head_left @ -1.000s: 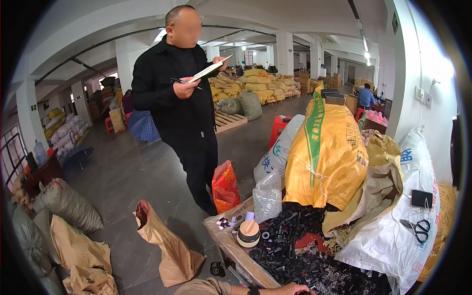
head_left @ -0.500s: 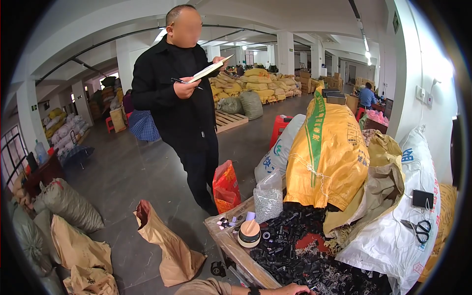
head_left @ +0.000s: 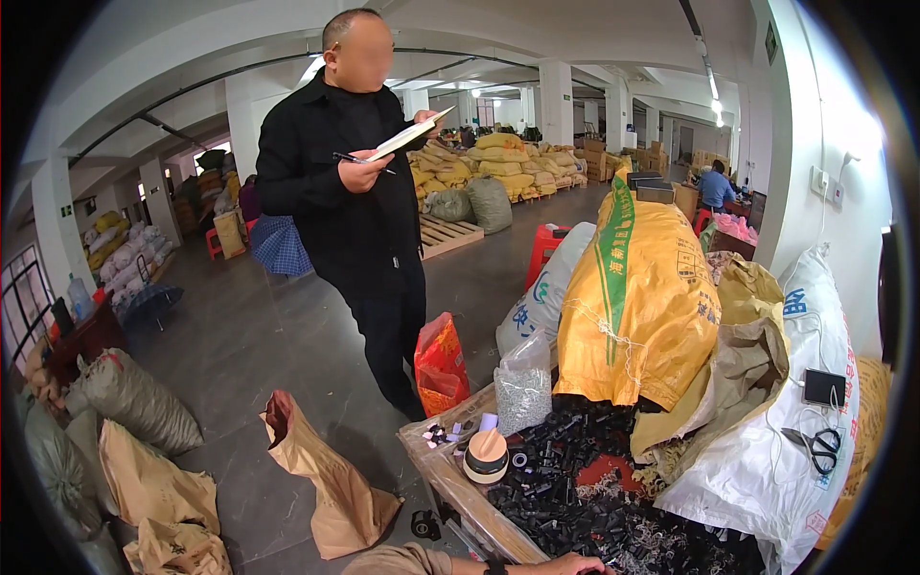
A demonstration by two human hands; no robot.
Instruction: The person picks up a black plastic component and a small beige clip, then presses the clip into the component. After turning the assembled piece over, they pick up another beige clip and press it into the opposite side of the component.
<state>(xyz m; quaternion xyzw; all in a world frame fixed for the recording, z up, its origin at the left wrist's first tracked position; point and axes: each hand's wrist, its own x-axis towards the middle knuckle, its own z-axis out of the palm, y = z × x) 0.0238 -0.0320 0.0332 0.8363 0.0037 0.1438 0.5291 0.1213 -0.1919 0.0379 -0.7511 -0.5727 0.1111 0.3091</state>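
Note:
At the lower edge, my left forearm in a tan sleeve, with a dark band at the wrist, reaches to the right. My left hand (head_left: 572, 564) is at the near side of a heap of small black plastic parts (head_left: 556, 479). Its fingers are mostly cut off by the picture's edge, so what they hold, if anything, is hidden. Small pale metal pieces (head_left: 661, 541) lie scattered among the black parts close by. My right hand does not show.
Left of the heap stand a round jar (head_left: 486, 458) and a clear bag of small grey pieces (head_left: 523, 393). A big yellow sack (head_left: 642, 297) rises behind. Black scissors (head_left: 819, 449) lie on a white sack (head_left: 747, 479). A person (head_left: 335, 172) holding a notebook stands beyond the table.
My left hand has shifted very slightly at the lower edge. Everything else looks the same, including the standing person.

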